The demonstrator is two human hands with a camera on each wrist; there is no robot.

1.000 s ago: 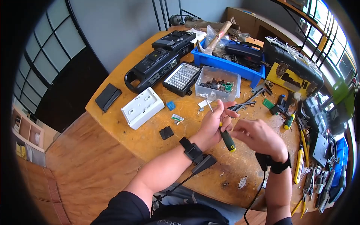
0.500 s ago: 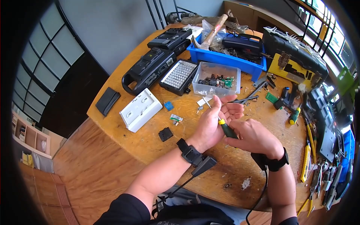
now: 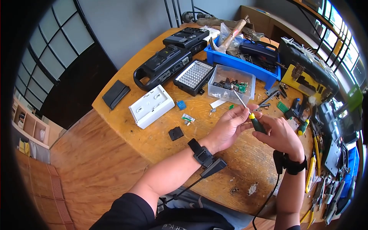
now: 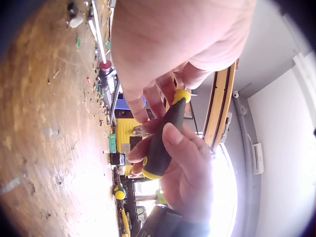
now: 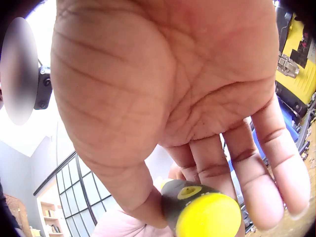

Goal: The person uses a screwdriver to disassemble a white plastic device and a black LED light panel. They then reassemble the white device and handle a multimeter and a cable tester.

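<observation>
A screwdriver with a dark green and yellow handle (image 3: 258,124) is held between both hands, its metal shaft tilted up toward the clear bin (image 3: 231,83). My left hand (image 3: 229,128) pinches the shaft near the yellow collar with thumb and fingers. The right hand (image 3: 281,136) holds the handle between thumb and fingers. In the left wrist view the right thumb lies along the handle (image 4: 165,143). The right wrist view shows the handle's yellow end (image 5: 209,217) below the right palm (image 5: 197,74), with the other fingers extended.
Left of the hands lie a white plastic housing (image 3: 151,106), a black square piece (image 3: 176,133) and a blue part (image 3: 181,105). Behind stand an LED panel (image 3: 194,75) and a blue crate (image 3: 245,66) with a hammer (image 3: 232,36). Pliers and cutters line the right edge.
The left fingers have closed from an open palm onto the shaft. Both hands and the screwdriver have moved right, and more of the shaft shows above the left hand.
</observation>
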